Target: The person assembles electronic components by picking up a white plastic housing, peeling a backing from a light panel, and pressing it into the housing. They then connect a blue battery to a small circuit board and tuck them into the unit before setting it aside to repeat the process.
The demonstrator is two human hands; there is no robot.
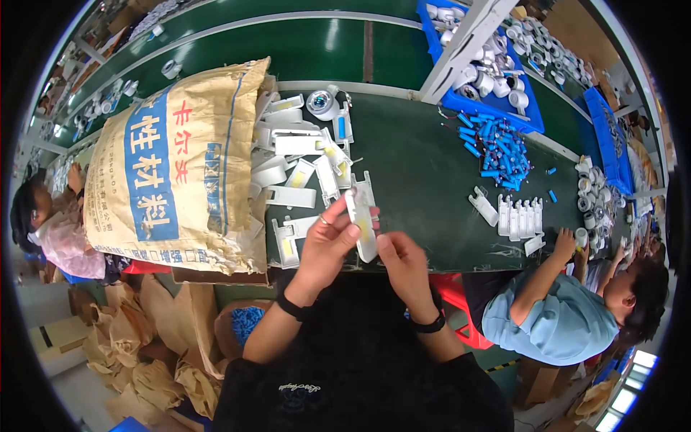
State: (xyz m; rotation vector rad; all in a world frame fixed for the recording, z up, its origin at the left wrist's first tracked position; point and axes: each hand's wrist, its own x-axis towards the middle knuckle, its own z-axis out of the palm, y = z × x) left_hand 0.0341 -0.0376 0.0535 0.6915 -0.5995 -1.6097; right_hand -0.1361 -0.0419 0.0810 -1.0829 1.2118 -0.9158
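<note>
Held part: one white housing (366, 243) with a pale yellow strip, at the middle of the frame, over the near edge of the counter (425, 198).
Left hand: my left hand (325, 250) pinches the housing between thumb and fingers along its left side.
Right hand: my right hand (404, 263) has bent fingers, with thumb and forefinger at the lower right edge of the housing; I cannot tell whether they touch it.
Long axis: runs up and down the frame, with the lower end leaning slightly right.
Governing relation: the housing lies between my hands, up and right of the left palm, up and left of the right; the left hand is nearer, already gripping.
Loose housings: a pile of white housings (295, 142), left of centre, at the mouth of a paper sack (111, 162).
Housing row: several white housings set side by side (520, 218), right of centre.
Blue cylinders: a heap of blue cylinders (500, 151), upper right, above the row.
Blue tray: a blue tray (531, 108) of white lamp heads, beyond the cylinders.
</note>
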